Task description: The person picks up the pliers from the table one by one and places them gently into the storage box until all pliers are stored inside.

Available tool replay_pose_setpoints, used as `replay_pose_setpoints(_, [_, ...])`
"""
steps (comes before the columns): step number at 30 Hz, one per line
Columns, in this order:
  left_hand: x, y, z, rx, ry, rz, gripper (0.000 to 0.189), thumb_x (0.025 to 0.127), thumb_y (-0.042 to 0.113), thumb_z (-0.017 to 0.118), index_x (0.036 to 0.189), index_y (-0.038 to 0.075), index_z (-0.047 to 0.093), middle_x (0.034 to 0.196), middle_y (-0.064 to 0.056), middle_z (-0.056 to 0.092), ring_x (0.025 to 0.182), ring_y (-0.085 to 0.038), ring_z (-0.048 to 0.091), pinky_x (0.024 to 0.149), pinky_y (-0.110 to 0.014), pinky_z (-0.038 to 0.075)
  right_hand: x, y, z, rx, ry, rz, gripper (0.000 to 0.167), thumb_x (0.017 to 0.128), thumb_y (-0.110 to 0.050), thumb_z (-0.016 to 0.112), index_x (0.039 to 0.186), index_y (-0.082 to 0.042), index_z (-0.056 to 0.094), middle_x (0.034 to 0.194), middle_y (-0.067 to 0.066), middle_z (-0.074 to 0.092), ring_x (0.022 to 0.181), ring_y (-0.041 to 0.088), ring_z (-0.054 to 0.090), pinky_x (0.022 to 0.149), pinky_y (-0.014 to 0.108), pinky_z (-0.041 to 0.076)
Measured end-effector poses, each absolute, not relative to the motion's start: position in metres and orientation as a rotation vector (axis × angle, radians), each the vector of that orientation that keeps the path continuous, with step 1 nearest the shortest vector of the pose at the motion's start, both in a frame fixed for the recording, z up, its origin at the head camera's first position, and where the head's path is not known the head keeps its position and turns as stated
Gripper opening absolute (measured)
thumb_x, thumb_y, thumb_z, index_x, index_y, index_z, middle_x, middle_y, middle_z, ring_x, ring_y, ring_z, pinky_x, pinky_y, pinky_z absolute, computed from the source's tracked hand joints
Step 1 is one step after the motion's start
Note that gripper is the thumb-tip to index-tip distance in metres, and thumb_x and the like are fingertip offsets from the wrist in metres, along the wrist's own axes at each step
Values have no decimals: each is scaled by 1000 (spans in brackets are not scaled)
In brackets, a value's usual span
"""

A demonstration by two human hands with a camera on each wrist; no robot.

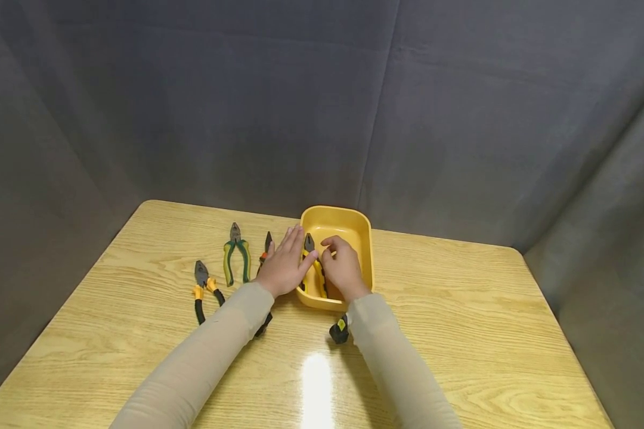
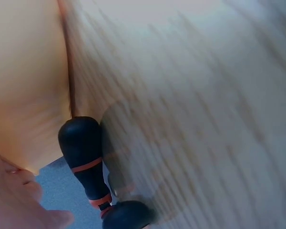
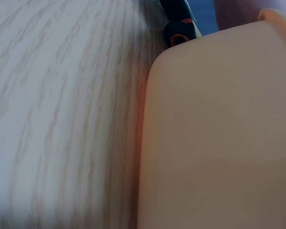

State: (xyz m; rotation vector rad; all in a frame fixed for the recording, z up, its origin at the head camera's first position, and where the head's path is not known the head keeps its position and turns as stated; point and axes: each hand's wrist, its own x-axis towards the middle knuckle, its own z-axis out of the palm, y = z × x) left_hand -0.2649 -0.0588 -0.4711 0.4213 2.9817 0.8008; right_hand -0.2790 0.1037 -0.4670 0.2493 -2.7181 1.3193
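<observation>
A yellow bin [image 1: 364, 262] stands on the table, and pliers with yellow handles [image 1: 322, 279] lie inside along its left side, jaws pointing away. My left hand [image 1: 284, 265] is at the bin's left rim, fingers straight and the thumb spread over the yellow pliers. Over the bin's interior is my right hand [image 1: 344, 265], fingers loosely bent, with nothing seen in its grasp. Red-and-black pliers [image 1: 268, 241] lie just left of the bin, partly hidden by my left hand. Their black handles [image 2: 83, 148] show beside the bin wall [image 2: 28, 86] in the left wrist view.
Green-and-yellow pliers [image 1: 236, 256] lie farther left on the table. Pliers with orange-and-black handles [image 1: 206, 286] are nearer me, partly behind my left sleeve [image 1: 193, 363]. A grey curtain [image 1: 247, 119] hangs behind the wooden table [image 1: 451, 333].
</observation>
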Motion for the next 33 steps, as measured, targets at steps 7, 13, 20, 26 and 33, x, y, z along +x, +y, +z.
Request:
replay_pose_setpoints(7, [-266, -59, -470, 410, 2977, 812, 75, 109, 54, 28, 163, 6, 7, 170, -9, 5, 156, -23, 1, 122, -61, 5, -278, 103, -465, 242, -2673, 1259, 21, 100, -6, 55, 117, -1, 66, 106, 15, 64, 86, 27, 58, 77, 40, 52])
replay_pose_setpoints(13, [-266, -60, -474, 405, 2982, 812, 75, 109, 54, 29, 163, 7, 7, 170, -9, 5, 156, -23, 0, 122, -61, 5, -275, 102, -464, 267, -2637, 1206, 22, 99, -7, 55, 118, -2, 65, 107, 12, 62, 92, 27, 62, 83, 41, 54])
replay_pose_setpoints(20, [-265, -60, -474, 418, 2986, 816, 78, 108, 58, 27, 163, 6, 9, 170, -9, 6, 156, -24, 2, 122, -61, 5, -274, 106, -461, 294, -2562, 1129, 21, 99, -6, 55, 118, -1, 64, 106, 14, 61, 90, 28, 62, 82, 40, 55])
replay_pose_setpoints(26, [-267, -58, -474, 411, 2981, 823, 79, 107, 59, 27, 163, 7, 9, 170, -8, 5, 156, -22, 0, 122, -61, 5, -273, 115, -457, 303, -2500, 1141, 22, 99, -6, 54, 118, -1, 65, 108, 14, 62, 94, 28, 63, 81, 41, 56])
replay_pose_setpoints(33, [-267, -56, -471, 402, 2968, 811, 80, 107, 61, 26, 163, 7, 7, 170, -7, 2, 156, -20, -3, 122, -59, 4, -270, 128, -451, 325, -2506, 1096, 23, 99, -7, 55, 119, -1, 65, 113, 15, 63, 100, 30, 64, 87, 43, 56])
